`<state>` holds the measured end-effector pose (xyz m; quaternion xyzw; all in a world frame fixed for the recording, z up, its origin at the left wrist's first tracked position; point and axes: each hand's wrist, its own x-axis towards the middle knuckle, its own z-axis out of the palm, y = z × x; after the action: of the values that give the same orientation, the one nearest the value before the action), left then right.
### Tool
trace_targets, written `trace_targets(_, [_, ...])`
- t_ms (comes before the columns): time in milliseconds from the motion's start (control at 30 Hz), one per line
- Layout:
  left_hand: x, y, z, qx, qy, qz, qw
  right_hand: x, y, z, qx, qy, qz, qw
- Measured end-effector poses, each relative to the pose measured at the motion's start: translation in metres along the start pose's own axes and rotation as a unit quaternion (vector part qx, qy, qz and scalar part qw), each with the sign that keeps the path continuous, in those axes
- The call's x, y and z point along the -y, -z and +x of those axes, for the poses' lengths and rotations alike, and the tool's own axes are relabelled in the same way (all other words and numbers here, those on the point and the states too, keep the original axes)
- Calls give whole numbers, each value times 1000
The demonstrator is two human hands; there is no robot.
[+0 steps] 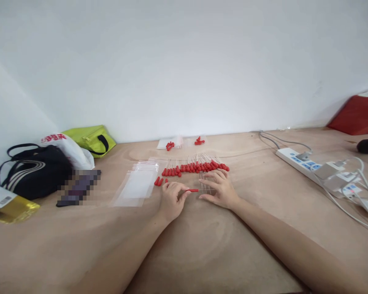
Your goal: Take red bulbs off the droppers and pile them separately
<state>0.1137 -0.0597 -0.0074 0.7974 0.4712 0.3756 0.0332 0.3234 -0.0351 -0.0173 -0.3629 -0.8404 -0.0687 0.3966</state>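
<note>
My left hand (172,199) pinches a slim red rubber bulb (194,190) between thumb and fingers, its end pointing right. Across from it, my right hand (219,190) has its fingers apart over several clear glass tubes (204,183) lying on the table; its fingertips appear close to them, though contact is hard to make out. Just beyond both hands lies a row of glass droppers with red bulbs (196,166), their thin stems pointing to the wall. A few loose red bulbs (160,181) rest beside my left hand.
Clear zip bags (136,183) lie left of my hands. Two bags with red bulbs (170,145) (199,141) sit near the wall. A power strip (313,169) with chargers and cables is at right. Bags (38,167) and a pixelated dark object (79,187) are at left.
</note>
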Motion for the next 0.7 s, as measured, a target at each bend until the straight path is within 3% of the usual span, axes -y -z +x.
trace_targets(233, [-1, 1, 7, 40, 3, -40, 998, 4, -5, 1, 9, 27, 6, 1000])
trace_targets(467, [-2, -4, 10, 77, -86, 10, 993, 11, -5, 1, 19, 53, 0, 998])
trace_targets(700, [-3, -1, 4, 90, -76, 37, 992, 11, -3, -1, 25, 61, 7, 998])
